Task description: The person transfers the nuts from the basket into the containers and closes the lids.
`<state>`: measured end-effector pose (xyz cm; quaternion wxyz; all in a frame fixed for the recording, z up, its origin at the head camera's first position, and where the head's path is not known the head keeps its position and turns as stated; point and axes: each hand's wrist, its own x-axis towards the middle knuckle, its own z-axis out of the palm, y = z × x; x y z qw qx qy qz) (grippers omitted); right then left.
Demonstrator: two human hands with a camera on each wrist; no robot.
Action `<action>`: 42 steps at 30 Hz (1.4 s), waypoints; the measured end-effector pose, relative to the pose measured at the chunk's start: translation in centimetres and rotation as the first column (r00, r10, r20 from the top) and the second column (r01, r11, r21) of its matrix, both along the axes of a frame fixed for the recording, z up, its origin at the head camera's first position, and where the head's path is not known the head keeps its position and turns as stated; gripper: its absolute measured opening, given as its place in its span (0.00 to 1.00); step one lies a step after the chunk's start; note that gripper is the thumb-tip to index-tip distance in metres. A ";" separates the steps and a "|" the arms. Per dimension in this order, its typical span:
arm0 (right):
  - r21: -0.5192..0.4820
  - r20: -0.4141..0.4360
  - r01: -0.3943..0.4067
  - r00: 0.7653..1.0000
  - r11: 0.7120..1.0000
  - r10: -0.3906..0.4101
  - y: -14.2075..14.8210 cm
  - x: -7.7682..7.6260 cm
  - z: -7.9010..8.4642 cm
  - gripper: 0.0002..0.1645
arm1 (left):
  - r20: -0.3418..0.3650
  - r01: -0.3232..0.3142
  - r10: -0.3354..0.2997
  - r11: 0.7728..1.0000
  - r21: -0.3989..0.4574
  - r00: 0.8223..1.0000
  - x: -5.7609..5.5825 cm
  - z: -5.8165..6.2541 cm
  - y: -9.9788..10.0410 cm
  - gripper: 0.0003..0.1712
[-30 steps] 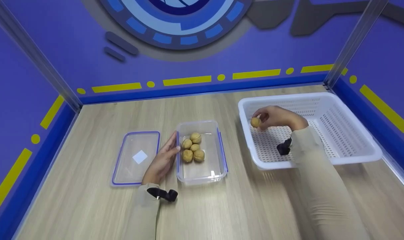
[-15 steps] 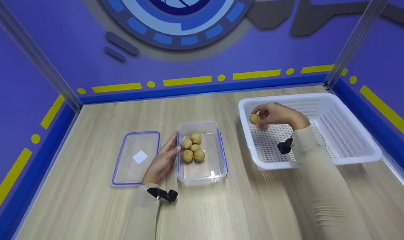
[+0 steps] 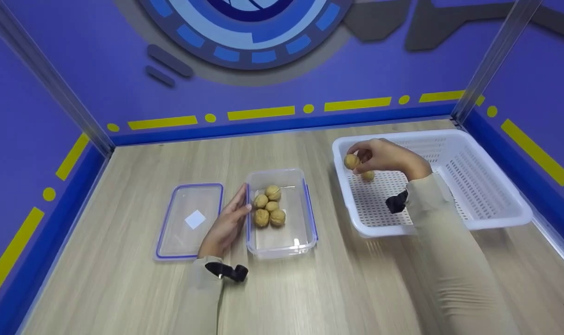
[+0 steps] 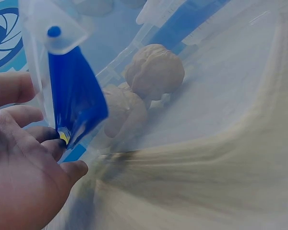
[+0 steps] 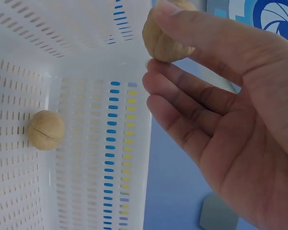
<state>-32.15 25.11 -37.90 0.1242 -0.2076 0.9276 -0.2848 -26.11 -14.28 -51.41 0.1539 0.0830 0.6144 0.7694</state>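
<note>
Over the left part of a white perforated basket (image 3: 484,224), my right hand (image 3: 386,157) pinches a walnut (image 3: 351,161) between thumb and fingers. Another walnut (image 3: 368,176) lies on the basket floor below that hand; the right wrist view shows this loose walnut (image 5: 46,130) too. My left hand (image 3: 226,224) rests against the left wall of a clear plastic food container (image 3: 282,251), its fingers along the outside and the thumb at the rim. Several walnuts (image 3: 272,206) sit grouped in the container's left half. In the left wrist view, a blue-edged flap (image 4: 77,96) is near the fingers.
A clear lid (image 3: 179,218) with a blue seal and a white square label lies left of the container. Wooden tabletop (image 3: 347,288) separates container and basket. Blue-purple panels (image 3: 263,88) enclose the back and sides.
My right hand has moved slightly up and left with its walnut, and the second walnut on the basket floor shows more clearly. The left hand and container stay put.
</note>
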 end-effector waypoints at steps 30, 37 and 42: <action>0.000 -0.050 -0.098 0.994 0.995 0.098 -5.3 0.2 1.6 0.26 | 0.012 -0.013 0.013 1.000 -0.001 1.000 -0.1 0.0 0.0 0.41; -0.002 -0.028 -0.111 0.993 0.994 0.111 -6.6 0.1 1.8 0.27 | 0.001 -0.009 0.009 1.000 0.005 1.000 -0.1 -0.1 0.0 0.40; -0.010 -0.015 -0.140 0.990 0.990 0.140 -7.5 0.1 1.8 0.28 | 0.015 -0.015 0.015 1.000 -0.002 1.000 0.0 0.1 0.1 0.40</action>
